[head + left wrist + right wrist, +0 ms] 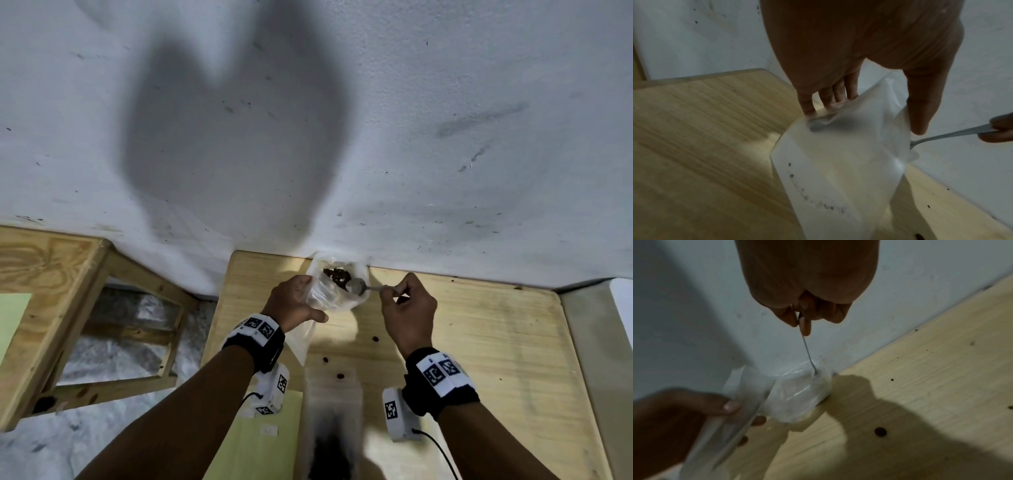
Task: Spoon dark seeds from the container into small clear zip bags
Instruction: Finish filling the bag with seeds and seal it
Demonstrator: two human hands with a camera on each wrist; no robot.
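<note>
A clear plastic container [342, 298] of dark seeds [337, 277] stands at the table's far edge against the wall. My right hand [404, 301] pinches the handle of a metal spoon [358, 286], whose bowl dips into the container beside the seeds. My left hand [298, 301] grips a small clear zip bag [305, 339] between thumb and fingers, just left of the container; the bag hangs down toward me. In the left wrist view the bag [838, 162] looks empty apart from dark specks, and the spoon handle [951, 134] passes behind it. The right wrist view shows the spoon [807, 352] entering the container [797, 394].
A few loose seeds [375, 339] lie on the wooden table [479, 342]. A blurred clear bag with dark contents [330, 428] sits near the front, beside a yellow-green sheet [267, 438]. A wooden frame [51, 308] stands at the left. The white wall [411, 137] bounds the far edge.
</note>
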